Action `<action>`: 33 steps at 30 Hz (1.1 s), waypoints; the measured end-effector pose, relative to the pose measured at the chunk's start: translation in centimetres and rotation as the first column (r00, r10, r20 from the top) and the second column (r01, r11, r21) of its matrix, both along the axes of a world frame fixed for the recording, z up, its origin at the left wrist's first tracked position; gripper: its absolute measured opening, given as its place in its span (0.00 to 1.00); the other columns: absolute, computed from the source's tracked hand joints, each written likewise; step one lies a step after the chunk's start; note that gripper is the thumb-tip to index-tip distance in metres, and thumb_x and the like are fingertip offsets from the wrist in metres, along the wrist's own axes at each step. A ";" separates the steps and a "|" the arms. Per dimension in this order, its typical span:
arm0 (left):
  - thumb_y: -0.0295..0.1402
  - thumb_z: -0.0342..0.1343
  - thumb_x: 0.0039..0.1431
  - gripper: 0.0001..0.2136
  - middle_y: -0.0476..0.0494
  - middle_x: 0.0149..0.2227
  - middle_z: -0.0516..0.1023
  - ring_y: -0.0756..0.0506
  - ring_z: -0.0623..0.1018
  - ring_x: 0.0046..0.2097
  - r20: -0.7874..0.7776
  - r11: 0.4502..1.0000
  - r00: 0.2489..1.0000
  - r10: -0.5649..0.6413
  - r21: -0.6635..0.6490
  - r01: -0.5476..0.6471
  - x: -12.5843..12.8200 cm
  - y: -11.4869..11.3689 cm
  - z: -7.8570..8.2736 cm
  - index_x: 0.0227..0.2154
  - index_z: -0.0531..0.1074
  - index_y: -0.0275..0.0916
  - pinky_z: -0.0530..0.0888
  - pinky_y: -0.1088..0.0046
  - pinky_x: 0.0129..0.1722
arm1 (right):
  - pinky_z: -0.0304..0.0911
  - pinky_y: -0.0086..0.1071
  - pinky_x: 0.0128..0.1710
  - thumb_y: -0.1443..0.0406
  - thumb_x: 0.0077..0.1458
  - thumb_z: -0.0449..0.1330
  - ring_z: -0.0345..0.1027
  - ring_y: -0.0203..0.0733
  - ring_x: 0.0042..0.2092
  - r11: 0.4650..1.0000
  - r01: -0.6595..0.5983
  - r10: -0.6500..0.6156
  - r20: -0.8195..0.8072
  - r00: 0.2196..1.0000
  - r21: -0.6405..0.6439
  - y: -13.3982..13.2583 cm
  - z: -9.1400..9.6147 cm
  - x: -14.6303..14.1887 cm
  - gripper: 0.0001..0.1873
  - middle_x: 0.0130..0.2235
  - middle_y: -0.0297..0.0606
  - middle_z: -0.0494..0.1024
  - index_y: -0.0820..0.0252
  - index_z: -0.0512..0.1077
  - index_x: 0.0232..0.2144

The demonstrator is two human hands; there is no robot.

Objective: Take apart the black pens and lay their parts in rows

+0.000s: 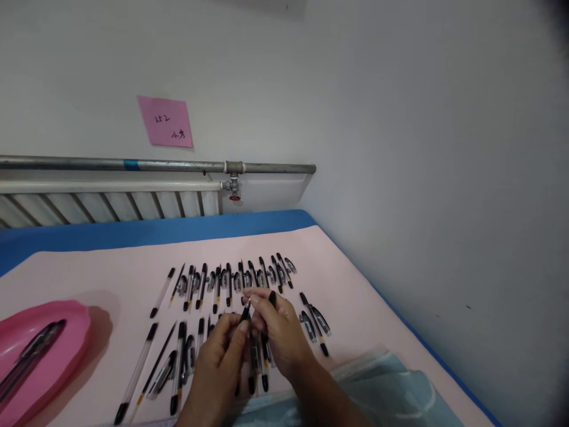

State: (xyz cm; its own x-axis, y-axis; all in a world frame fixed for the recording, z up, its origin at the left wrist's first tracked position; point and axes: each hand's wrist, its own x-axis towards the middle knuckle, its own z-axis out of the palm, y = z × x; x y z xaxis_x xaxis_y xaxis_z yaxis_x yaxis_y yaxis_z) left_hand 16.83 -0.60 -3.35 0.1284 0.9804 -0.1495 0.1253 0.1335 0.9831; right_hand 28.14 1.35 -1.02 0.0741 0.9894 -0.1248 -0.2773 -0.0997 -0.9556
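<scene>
My left hand (223, 351) is closed, thumb and fingers pinching a pen (245, 312) by its black part. Close beside it, my right hand (281, 330) pinches at the tip of this pen. A black pen end (272, 298) sticks up between the right fingers; the rest of that piece is hidden. Beyond both hands runs a row of pen parts: clear barrels with black ends (162, 292), thin refills (178, 283) and black clear-sided caps (290, 265). A nearer row has the same kinds, with a long barrel (137, 372) at its left; my hands cover part of it.
A pink dish (77, 323) with several pens (33, 356) stands at the left. Pink sheeting (355, 320) covers the blue-edged table (267, 218). Walls close in at the back and right, with a radiator (102, 204), pipe (178, 166) and red valve (235, 198). Blue-grey cloth (391, 385) lies in front.
</scene>
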 end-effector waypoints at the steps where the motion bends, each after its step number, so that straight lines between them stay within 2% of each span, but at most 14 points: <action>1: 0.47 0.48 0.56 0.14 0.53 0.24 0.67 0.51 0.66 0.25 -0.012 1.000 1.000 0.002 0.009 -0.002 0.0 0.0 0.0 0.31 0.66 0.40 0.63 0.77 0.26 | 0.52 0.26 0.22 0.57 0.50 0.57 0.52 0.31 0.20 1.000 0.007 -0.007 0.020 1.000 0.003 0.0 0.0 0.0 0.11 0.17 0.25 0.59 0.60 0.70 0.30; 4: 0.47 0.48 0.56 0.15 0.52 0.24 0.68 0.51 0.66 0.26 -0.042 0.999 0.999 0.002 0.032 -0.001 0.0 -0.1 0.2 0.30 0.67 0.40 0.64 0.76 0.26 | 0.53 0.26 0.22 0.57 0.48 0.59 0.54 0.31 0.21 0.999 0.015 -0.020 0.120 0.993 0.039 -0.1 0.1 -0.1 0.11 0.19 0.25 0.61 0.60 0.67 0.26; 8: 0.47 0.47 0.56 0.16 0.47 0.31 0.74 0.48 0.71 0.31 -0.055 0.998 0.998 -0.012 0.056 0.015 -0.2 0.0 0.1 0.36 0.69 0.39 0.67 0.74 0.31 | 0.53 0.25 0.23 0.63 0.42 0.63 0.55 0.30 0.23 0.999 0.050 -0.051 0.168 0.984 0.013 -0.1 0.6 -0.2 0.10 0.22 0.27 0.64 0.59 0.64 0.23; 11: 0.48 0.47 0.56 0.17 0.46 0.33 0.74 0.47 0.72 0.33 -0.057 0.997 0.998 -0.018 0.069 0.022 -0.3 0.2 -0.1 0.37 0.69 0.39 0.67 0.74 0.31 | 0.52 0.25 0.23 0.63 0.42 0.63 0.54 0.30 0.23 0.998 0.058 -0.055 0.147 0.988 -0.018 -0.2 0.8 -0.3 0.10 0.21 0.27 0.63 0.60 0.64 0.21; 14: 0.48 0.48 0.55 0.16 0.49 0.29 0.73 0.49 0.70 0.29 -0.045 0.998 0.999 -0.012 0.054 0.014 -0.3 0.2 -0.2 0.35 0.69 0.40 0.66 0.75 0.28 | 0.52 0.26 0.22 0.63 0.42 0.62 0.54 0.30 0.22 0.999 0.038 -0.036 0.094 0.995 -0.014 -0.3 0.7 -0.2 0.09 0.21 0.27 0.64 0.61 0.66 0.21; 19: 0.48 0.48 0.56 0.15 0.53 0.25 0.68 0.51 0.65 0.26 0.014 1.000 1.000 -0.010 0.008 0.010 -0.1 0.0 0.1 0.33 0.67 0.40 0.63 0.77 0.26 | 0.50 0.25 0.21 0.61 0.45 0.60 0.52 0.28 0.22 1.000 -0.027 0.026 -0.014 1.000 -0.017 -0.2 0.4 -0.1 0.10 0.23 0.29 0.64 0.63 0.71 0.29; 22: 0.48 0.48 0.56 0.16 0.53 0.23 0.67 0.51 0.65 0.24 -0.009 1.000 1.000 -0.004 0.012 0.004 -0.1 0.1 0.2 0.31 0.67 0.40 0.62 0.77 0.25 | 0.50 0.25 0.21 0.58 0.47 0.59 0.50 0.28 0.21 1.000 -0.004 0.004 0.000 1.000 -0.025 -0.1 0.2 -0.1 0.13 0.22 0.28 0.63 0.62 0.71 0.32; 25: 0.49 0.48 0.54 0.17 0.51 0.24 0.69 0.50 0.67 0.26 -0.060 0.999 0.998 -0.002 0.045 0.005 -0.2 0.1 0.2 0.31 0.68 0.40 0.64 0.76 0.26 | 0.53 0.25 0.22 0.58 0.45 0.62 0.53 0.30 0.22 0.999 0.037 -0.036 0.082 0.996 -0.012 0.0 0.2 -0.2 0.11 0.22 0.27 0.63 0.60 0.69 0.27; 28: 0.49 0.48 0.54 0.18 0.48 0.28 0.72 0.48 0.69 0.29 -0.055 0.999 0.998 -0.020 0.040 0.022 -0.2 0.1 0.3 0.34 0.69 0.39 0.65 0.75 0.28 | 0.53 0.25 0.22 0.63 0.40 0.64 0.55 0.31 0.23 0.998 0.067 -0.066 0.107 0.992 -0.005 -0.1 0.4 -0.3 0.10 0.22 0.28 0.64 0.60 0.65 0.21; 33: 0.49 0.48 0.54 0.16 0.51 0.25 0.69 0.50 0.67 0.26 -0.017 1.000 1.000 -0.015 0.009 0.015 0.0 0.0 0.3 0.31 0.67 0.40 0.64 0.76 0.27 | 0.51 0.25 0.21 0.62 0.42 0.62 0.55 0.30 0.22 0.999 -0.009 0.009 -0.009 1.000 -0.042 -0.2 0.6 -0.2 0.08 0.24 0.30 0.67 0.61 0.71 0.26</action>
